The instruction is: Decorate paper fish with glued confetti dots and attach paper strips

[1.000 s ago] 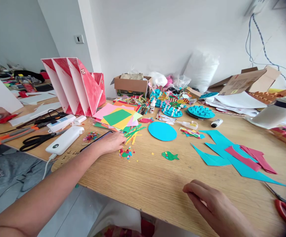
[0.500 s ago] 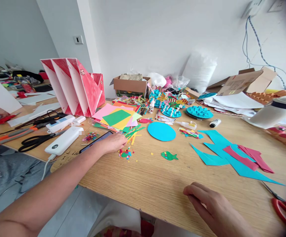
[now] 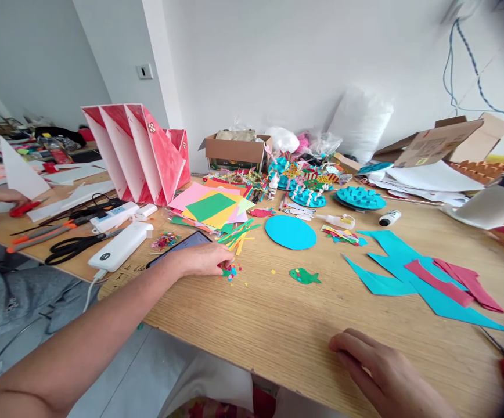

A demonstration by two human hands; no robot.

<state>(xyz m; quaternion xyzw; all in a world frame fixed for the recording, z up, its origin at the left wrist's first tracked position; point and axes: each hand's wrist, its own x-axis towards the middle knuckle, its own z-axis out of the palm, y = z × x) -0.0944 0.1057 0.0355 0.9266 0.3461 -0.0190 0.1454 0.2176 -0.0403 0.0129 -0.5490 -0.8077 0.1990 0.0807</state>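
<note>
My left hand (image 3: 206, 259) reaches across the table, its fingers drawn together and pointing down at a small pile of coloured paper dots (image 3: 234, 271). Whatever lies between the fingertips is hidden. Just behind this hand are green and yellow paper strips (image 3: 238, 234), and a phone (image 3: 186, 242) lies partly under the wrist. My right hand (image 3: 376, 366) rests near the front edge, fingers loosely bent with nothing in them. Between the hands lies a green paper fish (image 3: 305, 276) with a few dots on it. Beyond it is a blue paper oval (image 3: 290, 233).
Blue paper offcuts (image 3: 391, 273) and red strips (image 3: 439, 283) lie to the right. A white power bank (image 3: 121, 247) and black scissors (image 3: 75, 247) are left. A red-and-white file rack (image 3: 147, 154) stands behind. Another person's hand (image 3: 10, 197) is far left.
My left hand has shifted from beside the paper strips to the pile of dots and now covers part of it. The view has turned slightly left; my right hand stays resting.
</note>
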